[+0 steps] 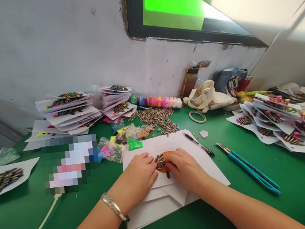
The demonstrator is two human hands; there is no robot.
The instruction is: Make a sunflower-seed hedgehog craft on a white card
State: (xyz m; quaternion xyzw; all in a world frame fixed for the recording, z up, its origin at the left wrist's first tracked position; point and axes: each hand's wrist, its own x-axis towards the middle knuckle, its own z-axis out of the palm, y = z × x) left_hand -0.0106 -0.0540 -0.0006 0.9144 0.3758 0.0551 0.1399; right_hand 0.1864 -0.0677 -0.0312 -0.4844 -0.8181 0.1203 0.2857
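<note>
My left hand (139, 175) and my right hand (184, 167) rest side by side on a stack of white paper sheets (201, 160) on the green table (289, 202). Between their fingertips lies a small orange clay patch with striped sunflower seeds stuck on it (161, 161). The fingers of both hands are curled and press on this seed piece. A metal bracelet (113, 206) sits on my left wrist.
A pile of loose sunflower seeds (157, 119) lies behind the paper, beside small bags of coloured clay (109, 148) and a row of clay tubs (156, 101). Stacks of finished seed sheets stand at the left (67, 113) and right (279, 118). A teal utility knife (249, 169), a pen (198, 144) and a tape ring (197, 116) lie to the right.
</note>
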